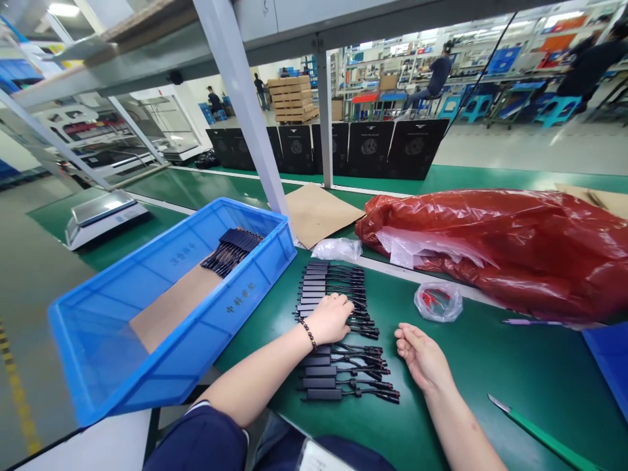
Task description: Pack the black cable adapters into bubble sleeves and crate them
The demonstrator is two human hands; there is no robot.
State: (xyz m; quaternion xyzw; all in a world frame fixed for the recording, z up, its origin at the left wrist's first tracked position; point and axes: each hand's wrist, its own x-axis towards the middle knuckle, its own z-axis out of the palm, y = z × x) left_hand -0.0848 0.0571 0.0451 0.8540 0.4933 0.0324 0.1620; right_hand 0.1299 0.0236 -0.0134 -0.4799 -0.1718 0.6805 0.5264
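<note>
A row of several black cable adapters (pixel 338 281) lies on the green table (pixel 490 366), each a flat black block with thin wires running right. My left hand (pixel 331 317), a bead bracelet on its wrist, rests on the middle of this row with fingers curled over the wires. More adapters (pixel 343 376) lie nearer to me. My right hand (pixel 422 356) lies on the mat just right of the row, fingers loosely curled, nothing seen in it.
A blue plastic crate (pixel 147 340) at the left holds cardboard and a bundle of adapters (pixel 230 252). A big red plastic bag (pixel 515 242), small clear bags (pixel 438 301), a scale (pixel 103 216), cardboard (pixel 318 212) and a green-handled blade (pixel 540 435) sit around. People work far behind.
</note>
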